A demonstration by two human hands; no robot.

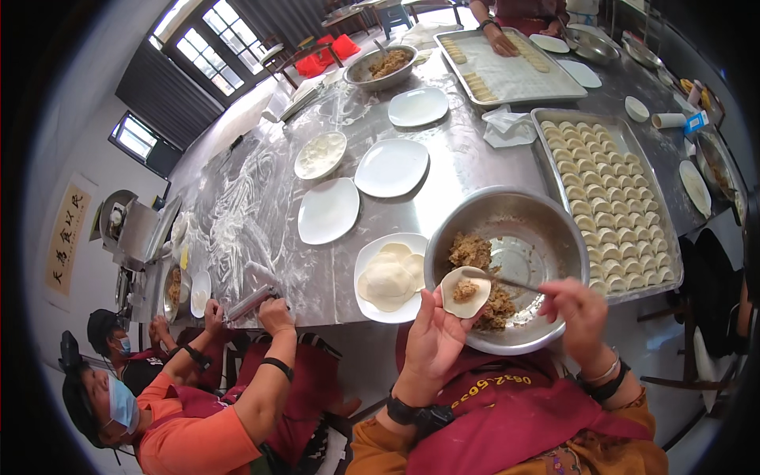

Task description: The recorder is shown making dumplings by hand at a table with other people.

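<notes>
At the long flour-dusted steel table (261,198), a co-worker in an orange shirt (190,435) on my left presses both hands on a rolling pin (252,302) at the table's near edge. Further along, a white round plate (372,305) holds a stack of pale round dough wrappers (388,277), just beside my left hand (434,332). That hand is cupped palm up, fingers curled loosely around one round dough wrapper (465,291) with a small lump of brown minced filling (465,290) sitting in its middle; the wrapper hangs over the near rim of a large round steel bowl (554,229). Inside the bowl, more of the brown filling lies along the left and near sides. My right hand (582,313) is closed in a pinch on a thin metal spatula (507,279), whose tip reaches across the bowl to touch the wrapper in my left palm. To the right of the bowl, a rectangular steel tray (546,150) is packed with rows of folded pale dumplings (609,206). At the far end of the table, another person's hand (500,41) rests on a second tray (522,75).
</notes>
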